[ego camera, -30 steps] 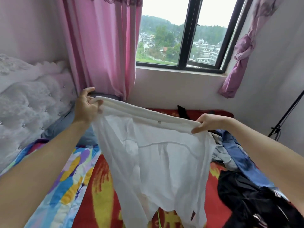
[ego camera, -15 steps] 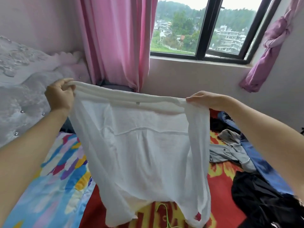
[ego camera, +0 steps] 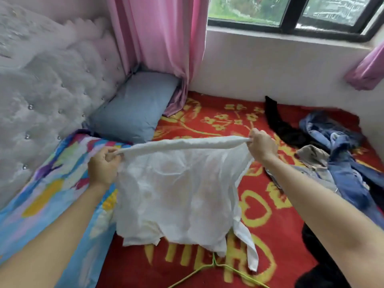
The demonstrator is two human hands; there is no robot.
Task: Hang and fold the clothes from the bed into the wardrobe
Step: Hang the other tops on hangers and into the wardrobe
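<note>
Both-handed, left hand, right hand, gripping white garment

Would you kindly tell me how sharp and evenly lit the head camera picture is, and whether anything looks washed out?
Head view: soft daylight from the window, no hard shadows; the white garment is nearly washed out, its folds faint; the headboard looks smeared by blur, while the left hand and right hand look fairly crisp; the wide lens bows lines toward the edges.
</note>
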